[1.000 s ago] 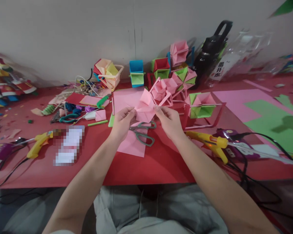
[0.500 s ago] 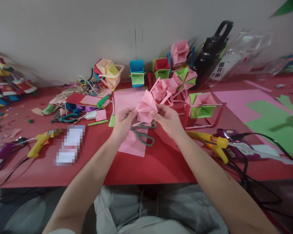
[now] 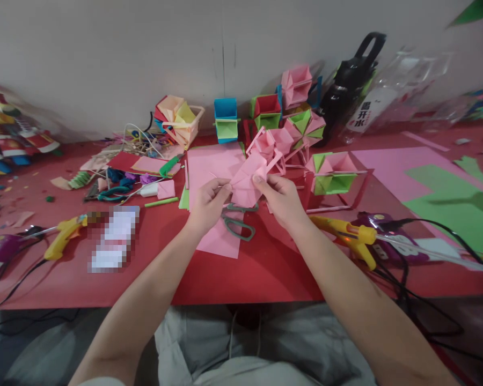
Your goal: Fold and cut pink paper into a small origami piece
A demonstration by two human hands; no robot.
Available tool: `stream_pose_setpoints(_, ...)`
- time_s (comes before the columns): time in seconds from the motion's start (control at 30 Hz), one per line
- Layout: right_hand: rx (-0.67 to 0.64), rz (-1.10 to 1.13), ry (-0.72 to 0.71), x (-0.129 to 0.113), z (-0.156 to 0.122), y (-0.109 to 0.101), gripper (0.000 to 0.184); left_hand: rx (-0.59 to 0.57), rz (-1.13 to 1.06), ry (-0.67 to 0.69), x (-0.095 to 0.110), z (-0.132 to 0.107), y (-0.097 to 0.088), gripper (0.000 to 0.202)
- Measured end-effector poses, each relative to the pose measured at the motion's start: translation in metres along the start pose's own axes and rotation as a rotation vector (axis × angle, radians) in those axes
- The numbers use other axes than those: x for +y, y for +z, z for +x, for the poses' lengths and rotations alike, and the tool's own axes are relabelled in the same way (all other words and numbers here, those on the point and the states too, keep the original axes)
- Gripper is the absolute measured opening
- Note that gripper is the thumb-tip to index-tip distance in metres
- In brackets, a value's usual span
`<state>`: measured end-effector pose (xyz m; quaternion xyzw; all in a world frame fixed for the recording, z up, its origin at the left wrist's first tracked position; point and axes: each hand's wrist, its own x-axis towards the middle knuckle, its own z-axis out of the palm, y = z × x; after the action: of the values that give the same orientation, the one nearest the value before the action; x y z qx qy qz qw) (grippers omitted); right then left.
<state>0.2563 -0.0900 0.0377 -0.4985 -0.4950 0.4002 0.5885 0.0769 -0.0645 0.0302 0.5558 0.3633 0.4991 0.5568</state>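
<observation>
A folded piece of pink paper (image 3: 247, 185) is held up between my two hands, just above the table. My left hand (image 3: 211, 201) pinches its left edge between thumb and fingers. On the other side my right hand (image 3: 280, 197) grips it, the thumb lying on its front face. Directly beneath are grey-green handled scissors (image 3: 241, 229), their blades hidden. They lie over a pink paper sheet (image 3: 221, 244). Behind my hands lies another large pink sheet (image 3: 209, 158).
Folded paper boxes (image 3: 332, 182) on frames stand along the back. A yellow glue gun (image 3: 342, 233) with cables lies at right, another glue gun (image 3: 66, 236) at left near a blurred phone (image 3: 116, 238). A black bottle (image 3: 342, 91) stands by the wall; craft scraps (image 3: 121, 179) lie back left.
The pink paper has gone from a puffed, pointed shape to a flatter one, tilted to the right. Both hands have shifted slightly right and keep hold of it.
</observation>
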Motion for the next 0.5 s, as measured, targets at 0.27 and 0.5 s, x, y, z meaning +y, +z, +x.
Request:
stream_pose_setpoints(0.27,-0.035,0.004,-0.016,0.0015,-0.0009,0.001,0.034,0.013,0.099,0.041,0.0052,-0.0025,0.0017,0.017)
stream_pose_setpoints(0.5,-0.024,-0.048,0.035,0.0068,-0.0058,0.0061,0.038,-0.071,0.246,0.153,0.0025,-0.008,0.0055,0.018)
